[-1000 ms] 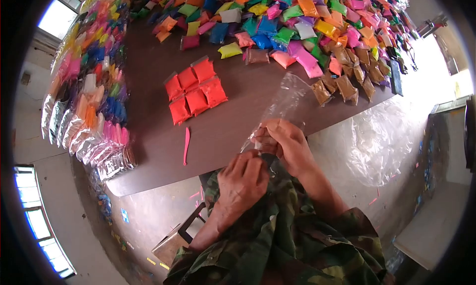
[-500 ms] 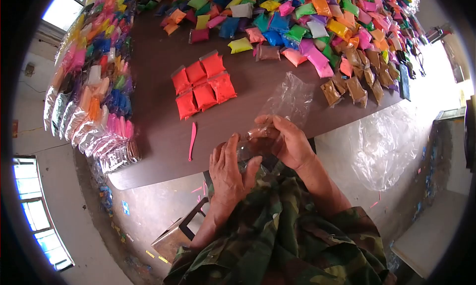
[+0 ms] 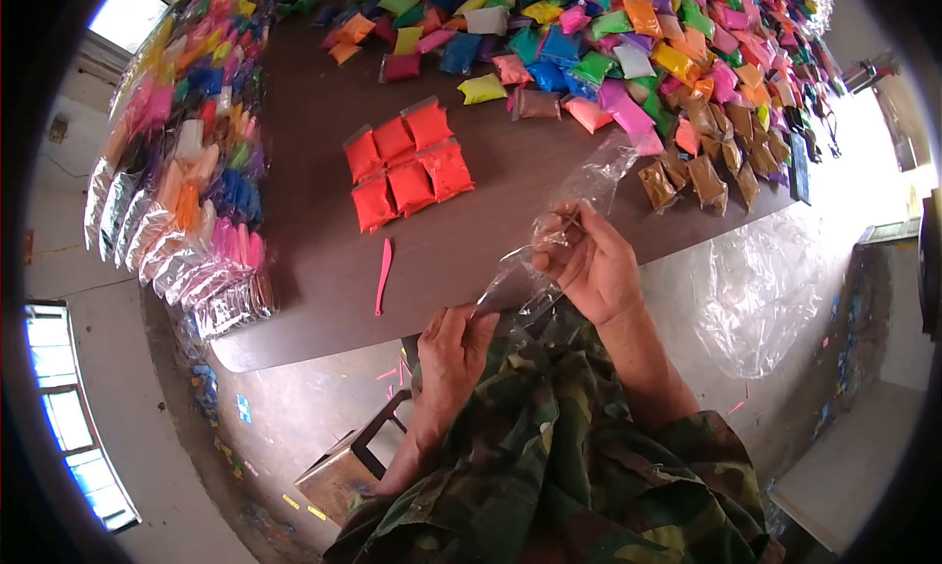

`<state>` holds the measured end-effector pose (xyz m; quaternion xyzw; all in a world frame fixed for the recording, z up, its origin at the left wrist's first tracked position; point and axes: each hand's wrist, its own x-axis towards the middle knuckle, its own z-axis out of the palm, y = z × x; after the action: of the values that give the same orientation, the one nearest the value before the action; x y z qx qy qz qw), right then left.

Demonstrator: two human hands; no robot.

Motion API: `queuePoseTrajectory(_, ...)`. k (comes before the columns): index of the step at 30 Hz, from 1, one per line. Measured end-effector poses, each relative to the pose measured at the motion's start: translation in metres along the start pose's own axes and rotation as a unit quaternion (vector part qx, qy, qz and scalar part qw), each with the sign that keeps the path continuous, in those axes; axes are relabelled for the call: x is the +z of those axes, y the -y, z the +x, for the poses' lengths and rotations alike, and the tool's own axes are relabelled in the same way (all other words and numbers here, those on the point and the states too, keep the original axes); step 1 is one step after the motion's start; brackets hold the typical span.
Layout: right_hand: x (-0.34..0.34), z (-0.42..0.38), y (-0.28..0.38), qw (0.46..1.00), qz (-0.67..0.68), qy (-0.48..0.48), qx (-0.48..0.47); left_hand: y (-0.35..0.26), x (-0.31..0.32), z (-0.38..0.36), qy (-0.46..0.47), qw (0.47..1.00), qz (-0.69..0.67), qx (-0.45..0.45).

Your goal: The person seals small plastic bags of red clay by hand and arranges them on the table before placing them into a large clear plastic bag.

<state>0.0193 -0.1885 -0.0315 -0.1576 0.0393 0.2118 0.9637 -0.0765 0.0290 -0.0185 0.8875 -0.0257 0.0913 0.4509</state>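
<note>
A clear plastic bag (image 3: 525, 277) stretches between my two hands at the table's near edge. My left hand (image 3: 453, 348) pinches its lower left end between thumb and fingers. Higher up and to the right, my right hand (image 3: 594, 260) is closed on the crumpled film, and the bag's far end trails over the tabletop. Left of the bag lies a pink plastic knife-shaped tool (image 3: 384, 276). Beyond it, several red packets (image 3: 410, 184) lie flat in two rows, touching one another.
Many colourful packets (image 3: 589, 34) are heaped at the back of the dark table (image 3: 304, 171), with brown packets (image 3: 708, 176) at the right edge. Filled clear bags (image 3: 186, 191) are stacked along the left. A large clear sack (image 3: 756, 299) hangs off the right; a stool (image 3: 343, 466) stands below.
My hands have moved apart, pulling the clear bag out between them. The left hand's spread fingers have closed into a pinch on the film, and the right has shifted right.
</note>
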Motion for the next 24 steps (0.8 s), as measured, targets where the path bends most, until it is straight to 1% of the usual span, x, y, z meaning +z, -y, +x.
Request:
queuePoseTrajectory(2,0.000,0.002,0.002,0.999,0.019,0.014,-0.030,-0.001,-0.001,-0.001,0.012,1.000,-0.022,0.012)
queuePoseTrajectory(3,0.002,0.001,0.002,0.999,0.001,0.003,-0.033,-0.001,-0.002,-0.002,0.018,0.999,-0.033,0.018)
queuePoseTrajectory(5,0.008,-0.001,0.005,0.999,-0.034,-0.018,-0.037,0.008,0.000,-0.009,0.050,0.998,-0.002,0.033)
queuePoseTrajectory(8,0.009,-0.002,0.017,0.993,-0.098,-0.023,-0.064,0.012,0.000,-0.013,0.078,0.996,0.010,0.043)
queuePoseTrajectory(12,0.018,0.000,0.038,0.992,-0.089,0.003,-0.085,0.010,-0.003,-0.017,0.128,0.991,0.027,0.028)
queuePoseTrajectory(15,0.021,0.004,0.050,0.990,-0.087,0.008,-0.110,0.012,-0.004,-0.018,0.156,0.983,0.080,0.053)
queuePoseTrajectory(18,0.026,0.005,0.056,0.987,-0.121,0.008,-0.107,0.031,0.010,-0.026,0.129,0.989,0.020,0.067)
queuePoseTrajectory(21,0.044,-0.001,0.042,0.985,-0.133,0.001,-0.109,0.031,0.016,-0.031,0.137,0.987,-0.017,0.077)
queuePoseTrajectory(24,0.047,-0.003,0.046,0.988,-0.131,0.010,-0.079,0.029,0.012,-0.033,0.184,0.982,-0.008,0.043)
